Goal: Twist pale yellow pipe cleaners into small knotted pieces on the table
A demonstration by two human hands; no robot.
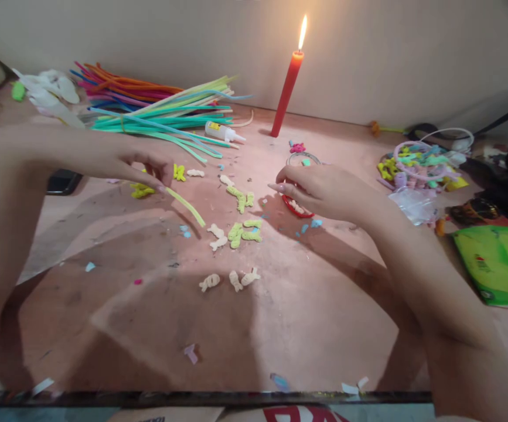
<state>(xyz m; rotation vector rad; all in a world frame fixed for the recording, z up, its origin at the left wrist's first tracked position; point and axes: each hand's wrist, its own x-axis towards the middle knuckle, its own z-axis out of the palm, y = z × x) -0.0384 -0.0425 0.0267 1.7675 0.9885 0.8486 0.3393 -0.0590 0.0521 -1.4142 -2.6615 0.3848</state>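
Note:
My left hand (150, 170) pinches one end of a short pale yellow-green pipe cleaner (186, 206), which slants down to the right above the table. Under that hand lies a bright yellow twisted piece (142, 190). My right hand (313, 189) hovers over a small red-rimmed ring (297, 212) with cream bits inside it. Its fingers are drawn together, and whatever may be between them is hidden. Between the hands lie twisted yellow-green pieces (236, 234) and cream ones (217, 237). Several more cream pieces (210, 282) are nearer me.
A lit red candle (285, 97) stands tilted at the back. Left of it lie bundled pipe cleaners (148, 120) and a white glue bottle (221, 131). On the right are a colourful heap of pieces (425, 164) and a green packet (493, 266). A dark phone (64, 183) is partly behind my left arm.

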